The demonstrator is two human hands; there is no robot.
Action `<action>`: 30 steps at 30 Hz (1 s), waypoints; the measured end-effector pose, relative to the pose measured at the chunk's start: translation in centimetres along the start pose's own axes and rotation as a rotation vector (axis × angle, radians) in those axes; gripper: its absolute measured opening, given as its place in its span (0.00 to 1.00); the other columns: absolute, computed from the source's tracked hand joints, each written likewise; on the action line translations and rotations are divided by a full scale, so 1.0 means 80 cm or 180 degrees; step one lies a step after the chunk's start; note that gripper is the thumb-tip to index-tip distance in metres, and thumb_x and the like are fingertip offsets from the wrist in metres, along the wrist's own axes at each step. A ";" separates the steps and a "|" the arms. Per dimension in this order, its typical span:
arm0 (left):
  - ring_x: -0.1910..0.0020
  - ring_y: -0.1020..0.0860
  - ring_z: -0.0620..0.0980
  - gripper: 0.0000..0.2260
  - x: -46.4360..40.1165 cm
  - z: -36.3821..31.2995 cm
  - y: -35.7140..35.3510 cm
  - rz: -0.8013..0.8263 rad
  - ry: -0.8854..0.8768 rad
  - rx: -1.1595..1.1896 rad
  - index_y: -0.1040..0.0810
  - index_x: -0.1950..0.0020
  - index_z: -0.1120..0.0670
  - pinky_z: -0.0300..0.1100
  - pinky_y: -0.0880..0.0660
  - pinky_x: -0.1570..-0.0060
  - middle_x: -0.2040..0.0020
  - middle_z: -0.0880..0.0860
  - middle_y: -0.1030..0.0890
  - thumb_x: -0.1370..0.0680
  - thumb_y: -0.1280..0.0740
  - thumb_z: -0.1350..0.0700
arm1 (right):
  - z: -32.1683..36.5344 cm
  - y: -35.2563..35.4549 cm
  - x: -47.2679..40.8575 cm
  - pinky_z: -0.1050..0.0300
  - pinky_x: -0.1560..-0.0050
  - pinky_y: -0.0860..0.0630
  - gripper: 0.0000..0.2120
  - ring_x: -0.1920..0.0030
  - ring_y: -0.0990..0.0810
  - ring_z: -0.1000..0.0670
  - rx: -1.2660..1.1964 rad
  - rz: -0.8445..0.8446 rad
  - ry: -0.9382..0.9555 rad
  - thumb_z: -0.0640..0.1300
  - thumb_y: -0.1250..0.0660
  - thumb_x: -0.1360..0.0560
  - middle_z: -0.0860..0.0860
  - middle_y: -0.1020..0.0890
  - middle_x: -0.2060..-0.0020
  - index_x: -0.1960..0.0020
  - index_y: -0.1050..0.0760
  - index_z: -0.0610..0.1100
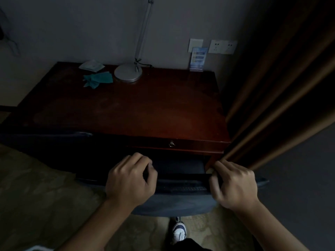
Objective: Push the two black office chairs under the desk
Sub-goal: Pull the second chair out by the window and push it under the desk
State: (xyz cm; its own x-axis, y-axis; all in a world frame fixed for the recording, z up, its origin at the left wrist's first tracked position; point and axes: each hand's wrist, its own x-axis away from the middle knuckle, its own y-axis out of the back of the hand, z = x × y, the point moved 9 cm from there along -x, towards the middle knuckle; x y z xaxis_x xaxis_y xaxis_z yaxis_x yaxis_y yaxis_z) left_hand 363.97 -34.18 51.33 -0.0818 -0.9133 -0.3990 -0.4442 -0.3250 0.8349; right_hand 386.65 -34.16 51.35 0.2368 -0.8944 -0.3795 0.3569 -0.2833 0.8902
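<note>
A black office chair (181, 200) stands right in front of me, its backrest top just below the front edge of the dark red wooden desk (137, 109). Its seat reaches under the desk. My left hand (130, 180) curls over the left part of the backrest top. My right hand (235, 185) grips the right part of the same edge. A second black chair (47, 140) sits to the left, its backrest close against the desk front; most of it is lost in shadow.
A desk lamp (128, 73), teal cloth (98, 79), a white packet (91, 66) and a small blue sign (198, 59) stand at the desk's back. A brown curtain (282, 98) hangs close on the right. My shoe (178, 232) is on the patterned carpet below the chair.
</note>
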 end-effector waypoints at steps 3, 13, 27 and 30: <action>0.67 0.22 0.51 0.11 -0.016 0.007 -0.002 -0.0061 -0.0072 0.0066 0.19 0.62 0.55 0.43 0.27 0.73 0.64 0.49 0.19 0.26 0.40 0.54 | 0.000 -0.003 -0.012 0.56 0.76 0.31 0.11 0.75 0.27 0.49 0.0022 -0.0134 0.0084 0.44 0.41 0.30 0.50 0.25 0.73 0.65 0.23 0.41; 0.67 0.22 0.51 0.11 -0.081 0.035 -0.021 0.0035 0.0071 0.0186 0.20 0.63 0.55 0.43 0.26 0.75 0.65 0.50 0.21 0.27 0.40 0.53 | -0.015 -0.023 -0.073 0.57 0.77 0.32 0.13 0.76 0.28 0.48 0.0089 -0.0330 0.0208 0.43 0.42 0.28 0.50 0.26 0.74 0.68 0.25 0.43; 0.70 0.24 0.50 0.12 -0.128 -0.001 -0.055 0.0307 0.0220 0.0053 0.21 0.63 0.55 0.40 0.29 0.75 0.66 0.50 0.23 0.27 0.41 0.51 | -0.072 -0.012 -0.122 0.62 0.75 0.38 0.16 0.79 0.32 0.48 0.0130 -0.0585 0.0439 0.45 0.46 0.27 0.48 0.29 0.76 0.69 0.28 0.41; 0.70 0.24 0.51 0.11 -0.082 -0.017 -0.056 0.0536 0.0249 0.0108 0.22 0.64 0.54 0.40 0.29 0.76 0.66 0.50 0.23 0.28 0.40 0.50 | -0.070 -0.010 -0.087 0.66 0.72 0.41 0.15 0.78 0.30 0.49 0.0060 -0.0398 0.0433 0.46 0.45 0.27 0.50 0.28 0.74 0.67 0.27 0.43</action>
State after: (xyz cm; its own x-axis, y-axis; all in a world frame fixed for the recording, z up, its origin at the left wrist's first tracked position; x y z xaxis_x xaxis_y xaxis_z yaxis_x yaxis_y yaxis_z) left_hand 367.73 -27.09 50.68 -0.0886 -0.9708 -0.2229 -0.4600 -0.1586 0.8736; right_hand 389.74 -25.75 51.88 0.3121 -0.7971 -0.5169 0.3744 -0.3969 0.8380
